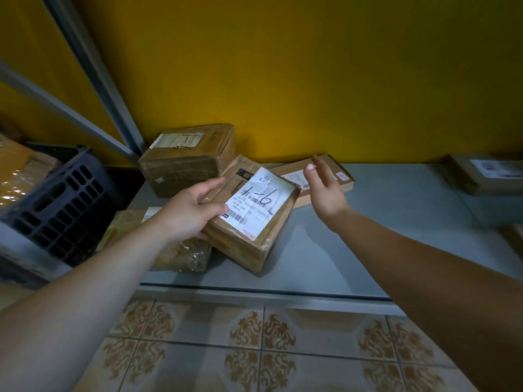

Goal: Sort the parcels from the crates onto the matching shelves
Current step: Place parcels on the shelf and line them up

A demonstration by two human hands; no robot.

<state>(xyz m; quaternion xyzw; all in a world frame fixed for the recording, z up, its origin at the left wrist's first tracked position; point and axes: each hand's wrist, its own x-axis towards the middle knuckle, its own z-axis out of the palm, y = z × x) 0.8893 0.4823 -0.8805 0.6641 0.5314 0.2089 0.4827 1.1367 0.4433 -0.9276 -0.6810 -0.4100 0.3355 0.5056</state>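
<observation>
A brown cardboard parcel with a white label marked "1-6" lies tilted on the low grey shelf. My left hand grips its left edge, thumb on the label and fingers along the top. Just right of the parcel, my right hand hovers with fingers straight, touching nothing. Behind it lies a flat cardboard parcel. A taped brown box stands at the back left. A plastic-wrapped parcel lies under my left wrist.
A black plastic crate holding wrapped parcels stands at the left, beside the grey shelf upright. Another box with a label sits at the shelf's far right. A yellow wall closes the back. Patterned floor tiles lie below.
</observation>
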